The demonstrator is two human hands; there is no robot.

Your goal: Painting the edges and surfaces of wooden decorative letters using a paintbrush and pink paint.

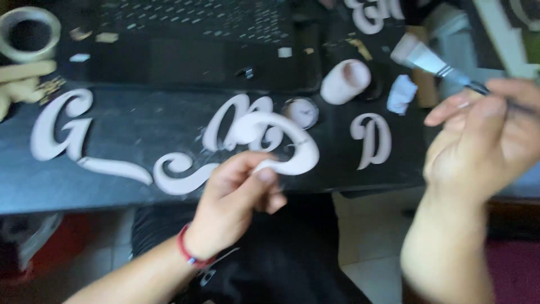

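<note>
Fingers of the left hand [236,194] pinch the lower edge of a white cut-out letter [284,143], lifted just above the dark table [129,124]. The right hand [484,141] is closed around a flat paintbrush [430,59], bristles up and away from the letter. The letter looks thin, light and stiff, with narrow curls that could likely snap, so the broad stroke seems the safest hold. More white letters [62,126] lie on the table, a small cup [344,81] behind them.
</note>
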